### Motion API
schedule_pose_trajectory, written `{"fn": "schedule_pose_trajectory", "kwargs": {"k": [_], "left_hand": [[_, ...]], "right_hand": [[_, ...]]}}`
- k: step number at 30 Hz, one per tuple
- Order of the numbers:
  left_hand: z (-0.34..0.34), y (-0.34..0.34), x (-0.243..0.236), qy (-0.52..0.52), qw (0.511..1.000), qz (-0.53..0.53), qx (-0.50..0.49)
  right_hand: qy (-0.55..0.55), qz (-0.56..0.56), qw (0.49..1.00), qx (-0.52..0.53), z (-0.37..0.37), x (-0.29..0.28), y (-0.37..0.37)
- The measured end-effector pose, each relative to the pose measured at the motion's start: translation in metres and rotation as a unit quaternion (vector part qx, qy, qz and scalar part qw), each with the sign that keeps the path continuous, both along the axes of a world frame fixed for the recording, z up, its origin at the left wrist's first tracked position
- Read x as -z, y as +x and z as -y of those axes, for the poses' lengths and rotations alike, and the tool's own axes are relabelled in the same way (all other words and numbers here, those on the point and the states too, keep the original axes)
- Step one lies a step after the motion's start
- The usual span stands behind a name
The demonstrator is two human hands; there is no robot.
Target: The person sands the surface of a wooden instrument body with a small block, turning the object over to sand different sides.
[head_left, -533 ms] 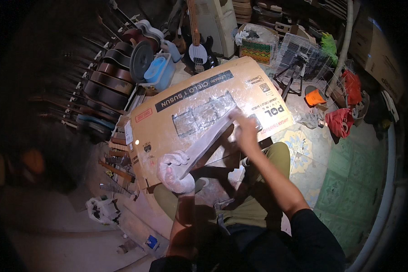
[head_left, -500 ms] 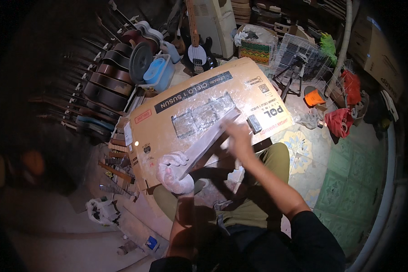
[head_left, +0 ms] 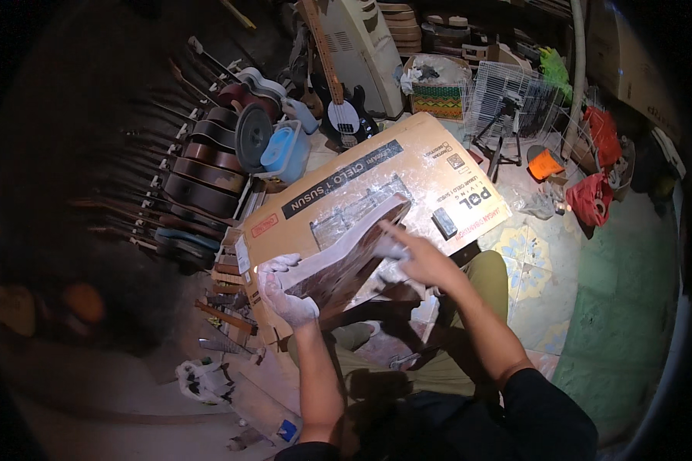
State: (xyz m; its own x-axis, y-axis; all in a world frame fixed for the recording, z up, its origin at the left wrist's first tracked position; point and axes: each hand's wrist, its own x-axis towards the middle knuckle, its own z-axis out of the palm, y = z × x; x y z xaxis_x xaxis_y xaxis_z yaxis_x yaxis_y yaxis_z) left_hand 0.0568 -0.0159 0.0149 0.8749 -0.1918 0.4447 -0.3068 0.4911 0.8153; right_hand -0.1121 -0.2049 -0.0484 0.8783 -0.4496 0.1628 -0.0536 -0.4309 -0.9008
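A brown wooden guitar body (head_left: 346, 270) stands tilted on edge over my lap, its curved rim coated in pale dust. My left hand (head_left: 286, 296), whitened by dust or a thin glove, is wrapped around its left end. Against the brown face, near the far right end, is my right hand (head_left: 423, 260), with its index finger stretched out. The other fingers curl around a whitish-grey patch that I cannot make out. Below lies a flat cardboard box (head_left: 300, 223) strewn with white dust. On it, right of the guitar body, rests a small dark rectangular block (head_left: 444, 223).
Several guitars (head_left: 200, 184) hang in a row at the left. Behind the cardboard are a blue plastic tub (head_left: 284, 150) and a black-and-white electric guitar (head_left: 344, 115). At the right stand a wire cage (head_left: 507, 92), an orange container (head_left: 544, 163) and a red bag (head_left: 589, 198).
The guitar body has tipped so that more of its brown face shows. My right hand has moved from its dusty rim down onto that face. The whole view has shifted slightly.
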Motion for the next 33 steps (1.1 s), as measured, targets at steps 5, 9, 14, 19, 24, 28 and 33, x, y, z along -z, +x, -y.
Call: {"fn": "schedule_pose_trajectory", "kwargs": {"k": [5,9,14,19,24,28,33], "left_hand": [[-0.014,0.005,0.000,0.042,0.999,-0.022,-0.028],[-0.019,-0.001,-0.002,0.051,0.998,-0.037,0.008],[-0.012,-0.008,-0.009,0.050,0.998,-0.019,-0.018],[-0.020,0.004,-0.005,0.049,0.998,0.020,-0.027],[0.007,0.009,-0.001,0.016,0.999,0.010,-0.029],[0.005,0.025,0.006,-0.005,0.998,0.031,-0.061],[0.002,0.033,0.009,0.043,0.994,0.058,-0.085]], "right_hand": [[-0.041,-0.028,0.976,-0.213,-0.064,-0.078,0.023],[-0.069,-0.098,0.974,-0.190,-0.066,-0.069,0.037],[-0.138,-0.184,0.972,-0.056,-0.026,-0.012,0.042],[-0.068,-0.240,0.967,0.057,0.042,0.025,0.051],[-0.094,-0.269,0.957,0.045,0.115,0.145,-0.001],[0.096,-0.198,0.974,0.049,0.052,0.158,-0.021],[0.304,-0.148,0.939,0.064,-0.021,0.136,-0.034]]}}
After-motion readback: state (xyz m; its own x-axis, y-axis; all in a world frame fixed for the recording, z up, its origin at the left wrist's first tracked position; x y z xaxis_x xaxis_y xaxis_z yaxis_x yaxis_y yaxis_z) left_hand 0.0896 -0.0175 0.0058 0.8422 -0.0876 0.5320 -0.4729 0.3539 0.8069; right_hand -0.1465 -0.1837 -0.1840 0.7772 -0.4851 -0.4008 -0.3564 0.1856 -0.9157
